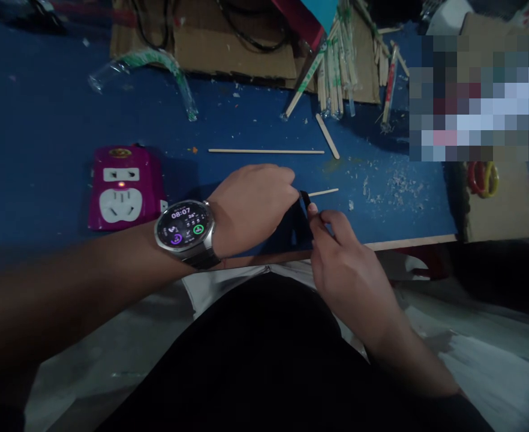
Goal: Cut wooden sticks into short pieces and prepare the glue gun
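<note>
My left hand (251, 204), with a watch (186, 228) on its wrist, is closed low over the blue table. A thin wooden stick (325, 192) juts out to the right from its fingertips; the rest of the stick is hidden. My right hand (345, 252) pinches a narrow black tool (306, 198), held against or just in front of the stick beside the left fingers. Most of that tool is covered, so its exact kind does not show. Beyond my hands lie a longer thin wooden stick (267, 151) and a flat craft stick (327, 137).
A purple power socket (127, 186) stands left of my left hand. Plastic-wrapped wooden sticks (336, 72) lie on cardboard (233, 51) at the back. Pale shavings (399, 186) are scattered at right, near red and yellow rings (484, 179). The table's front edge (412, 242) runs beneath my hands.
</note>
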### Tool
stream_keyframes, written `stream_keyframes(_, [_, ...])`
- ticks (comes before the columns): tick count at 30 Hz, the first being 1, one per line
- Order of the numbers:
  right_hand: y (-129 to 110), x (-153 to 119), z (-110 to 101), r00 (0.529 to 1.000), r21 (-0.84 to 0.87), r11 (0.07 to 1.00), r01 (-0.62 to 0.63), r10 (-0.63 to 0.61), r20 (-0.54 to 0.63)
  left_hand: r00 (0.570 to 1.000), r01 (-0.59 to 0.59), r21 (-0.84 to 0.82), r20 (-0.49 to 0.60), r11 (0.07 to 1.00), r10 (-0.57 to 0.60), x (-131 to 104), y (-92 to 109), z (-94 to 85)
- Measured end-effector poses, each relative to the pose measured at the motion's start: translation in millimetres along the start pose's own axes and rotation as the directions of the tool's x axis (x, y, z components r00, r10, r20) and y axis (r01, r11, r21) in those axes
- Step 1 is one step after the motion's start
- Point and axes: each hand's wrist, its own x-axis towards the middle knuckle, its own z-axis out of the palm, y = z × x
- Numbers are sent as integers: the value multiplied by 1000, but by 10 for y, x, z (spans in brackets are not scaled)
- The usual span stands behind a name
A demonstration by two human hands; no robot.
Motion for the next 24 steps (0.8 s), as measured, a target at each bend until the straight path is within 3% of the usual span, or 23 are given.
stream_keyframes(14, [103, 141, -89, 995, -21, 999, 24, -22, 101, 997, -73, -23, 32, 997, 74, 34, -71, 24])
stream_keyframes(24, [132, 226, -90, 998, 28, 999, 16, -18, 65, 995, -95, -22, -1, 995, 95, 35, -78, 27])
